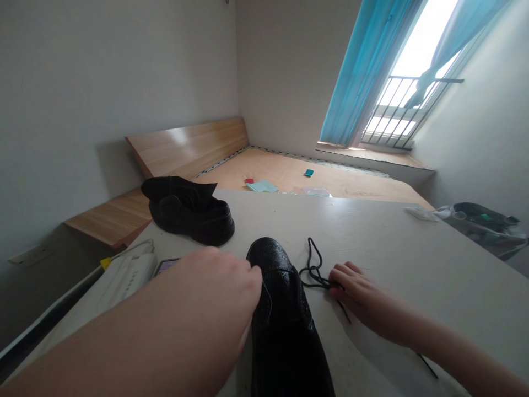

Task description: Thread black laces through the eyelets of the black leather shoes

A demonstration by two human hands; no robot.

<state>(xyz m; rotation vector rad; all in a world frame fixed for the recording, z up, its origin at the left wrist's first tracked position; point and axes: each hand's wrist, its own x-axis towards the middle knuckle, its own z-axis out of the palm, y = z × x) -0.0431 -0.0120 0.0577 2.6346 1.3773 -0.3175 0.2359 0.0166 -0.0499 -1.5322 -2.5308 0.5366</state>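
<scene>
A black leather shoe [281, 298] lies on the white table [372, 242] with its toe pointing away from me. My left hand [219, 298] is at the left side of this shoe near the toe, fingers curled and mostly hidden behind the back of the hand. To the right of the shoe, my right hand [351, 286] is closed on a bundled black shoelace [314, 273], whose loops stick out to the left of the fingers. A lace end shows below that hand and another beyond the forearm. A second black shoe [190, 212] sits at the table's back left.
At the left are a white power strip [128, 281] with a cable and a partly covered phone [166, 266]. A clear plastic piece [421, 214] lies near the right back edge, beside a lined bin [487, 226]. Beyond the table is a bed [281, 165] holding small items.
</scene>
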